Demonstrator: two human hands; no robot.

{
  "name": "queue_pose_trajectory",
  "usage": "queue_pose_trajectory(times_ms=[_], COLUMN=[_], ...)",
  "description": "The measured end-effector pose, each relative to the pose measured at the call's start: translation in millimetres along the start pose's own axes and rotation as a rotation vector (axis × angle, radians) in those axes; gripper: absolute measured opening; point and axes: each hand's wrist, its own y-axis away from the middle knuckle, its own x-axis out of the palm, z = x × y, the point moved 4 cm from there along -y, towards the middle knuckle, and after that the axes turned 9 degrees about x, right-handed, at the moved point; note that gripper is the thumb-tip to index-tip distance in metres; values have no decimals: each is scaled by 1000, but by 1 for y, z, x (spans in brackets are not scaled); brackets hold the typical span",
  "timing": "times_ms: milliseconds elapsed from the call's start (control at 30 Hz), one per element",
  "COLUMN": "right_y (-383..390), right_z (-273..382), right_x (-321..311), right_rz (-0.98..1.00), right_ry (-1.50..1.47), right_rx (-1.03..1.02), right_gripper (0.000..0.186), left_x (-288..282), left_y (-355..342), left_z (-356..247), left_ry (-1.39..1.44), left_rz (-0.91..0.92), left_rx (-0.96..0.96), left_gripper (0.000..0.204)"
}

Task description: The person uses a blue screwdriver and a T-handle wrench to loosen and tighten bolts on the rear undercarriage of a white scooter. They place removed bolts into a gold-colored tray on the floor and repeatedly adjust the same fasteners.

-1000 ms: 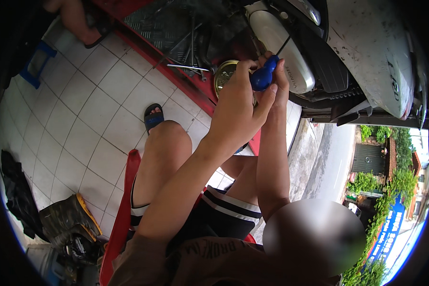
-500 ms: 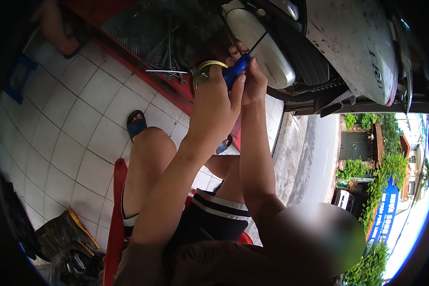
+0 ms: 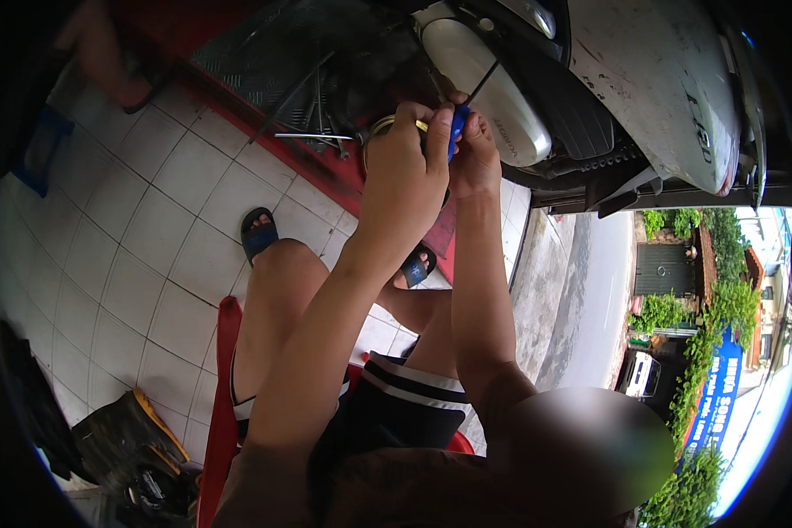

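A screwdriver with a blue handle [image 3: 458, 130] and a thin dark shaft [image 3: 482, 79] is held up in front of a motorbike's silver side cover [image 3: 480, 84]. My left hand [image 3: 407, 167] is closed, its thumb and fingers pinching the handle from the left. On the other side, my right hand [image 3: 477, 158] curls its fingers and thumb around the handle. The shaft points up and to the right, in front of the cover. Behind my left hand shows the gold rim [image 3: 380, 125] of a round thing, mostly hidden.
The motorbike's grey body panel [image 3: 651, 79] fills the upper right. Wrenches and rods [image 3: 312, 135] lie on the red-edged metal platform [image 3: 282, 163]. Another person's foot [image 3: 132, 92] is at upper left, near a blue stool [image 3: 44, 150]. A dark boot [image 3: 132, 431] stands at lower left.
My left hand has moved up along the screwdriver and covers more of its handle. The handle has turned more upright. The whole view has shifted slightly.
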Motion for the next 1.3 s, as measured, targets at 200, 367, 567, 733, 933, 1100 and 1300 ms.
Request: queue_pose_trajectory(times_ms=[200,367,567,733,933,1100,1300], right_y=[3,-3,-4,-7,-19,-41,-73], right_z=[-10,-3,-7,7,0,32,50], right_x=[-21,-4,-30,14,-17,-29,-60], right_rz=[-216,-64,-159,-123,-312,-657,-647], right_ry=[-26,66,96,168,153,197,129], right_rx=[31,-9,-9,69,-30,-220,-274], right_gripper=[40,39,34,33,24,29,31], left_x=[6,3,7,3,-5,2,6], left_y=[4,-2,-2,-4,-12,-8,-6], left_z=[-16,2,-9,11,5,17,13], left_ry=[-247,-18,-274,578,-153,-171,40], left_rz=[40,-68,-42,-93,-49,3,72], left_rx=[250,-24,286,-577,100,23,-161], left_gripper=[29,22,22,34,30,26,26])
